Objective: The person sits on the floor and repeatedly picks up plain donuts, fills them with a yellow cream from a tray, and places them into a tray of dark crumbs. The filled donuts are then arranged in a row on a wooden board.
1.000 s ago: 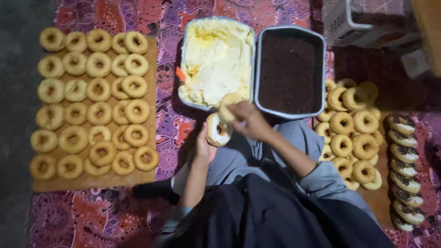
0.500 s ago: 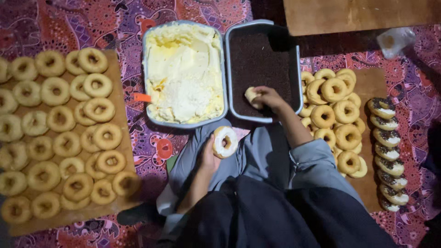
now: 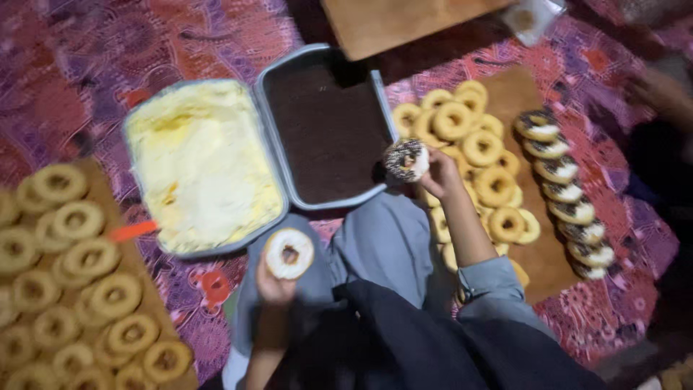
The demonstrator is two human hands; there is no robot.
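My left hand point(image 3: 276, 287) holds up a ring doughnut coated with white cream point(image 3: 289, 253) over my lap. My right hand point(image 3: 440, 175) grips a doughnut covered with dark crumbs point(image 3: 406, 159) at the right rim of the metal tray of dark chocolate crumbs point(image 3: 325, 133). Beside that stands a tray of pale yellow cream point(image 3: 198, 166) with an orange spatula handle point(image 3: 133, 231) sticking out at its left.
Several plain doughnuts point(image 3: 72, 289) lie on a board at the left. More plain ones point(image 3: 473, 155) sit on a brown sheet at the right, beside a row of coated doughnuts point(image 3: 567, 191). A wooden board point(image 3: 397, 22) lies at the top. Another person's hand point(image 3: 660, 90) shows far right.
My right hand dipped a doughnut into the dark crumbs and has lifted it out coated, moving right. The left hand still holds the cream-coated one. The view shifted right.
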